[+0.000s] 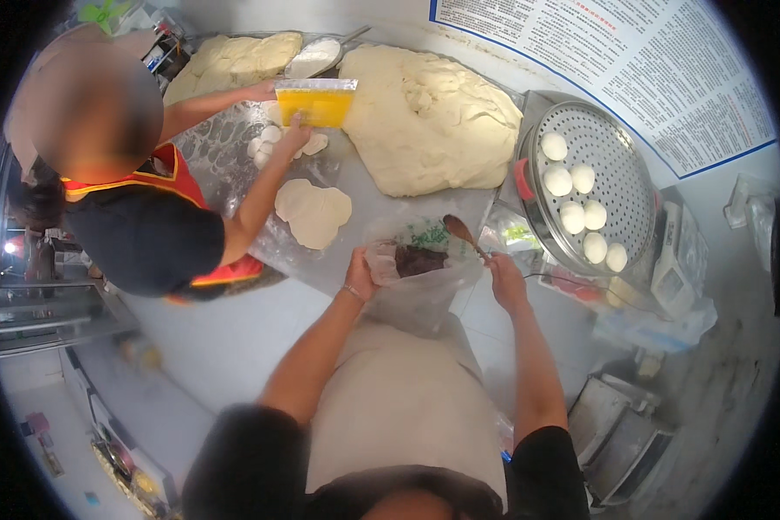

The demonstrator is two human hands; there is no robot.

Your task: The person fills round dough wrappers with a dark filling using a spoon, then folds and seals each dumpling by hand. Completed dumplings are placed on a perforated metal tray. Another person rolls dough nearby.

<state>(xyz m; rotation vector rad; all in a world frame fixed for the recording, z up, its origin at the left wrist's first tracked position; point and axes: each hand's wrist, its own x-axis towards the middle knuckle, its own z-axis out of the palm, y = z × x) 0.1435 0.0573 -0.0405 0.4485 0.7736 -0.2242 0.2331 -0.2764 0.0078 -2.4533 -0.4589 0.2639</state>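
Note:
In front of me is a clear plastic bag [442, 282] with a dark brown filling [420, 260] and chopped greens [428, 235] showing at its mouth. My left hand [361, 273] is closed on the bag's left edge; a pale layer beside its fingers could be bunched plastic or dough, I cannot tell. A wooden spoon [462, 230] is gripped by its handle in my right hand [507, 281], its bowl held at the right side of the bag's mouth. Beyond my left hand, a flat sheet of dough [313, 213] lies on the metal worktable [373, 204].
A large dough mass [429, 117] covers the table's far part. Right of it, a perforated steamer tray [620, 160] carries several white buns [572, 217]. At left, a co-worker [139, 234] holds a yellow packet [314, 106] above small dough pieces [269, 143]. A scale [674, 276] stands far right.

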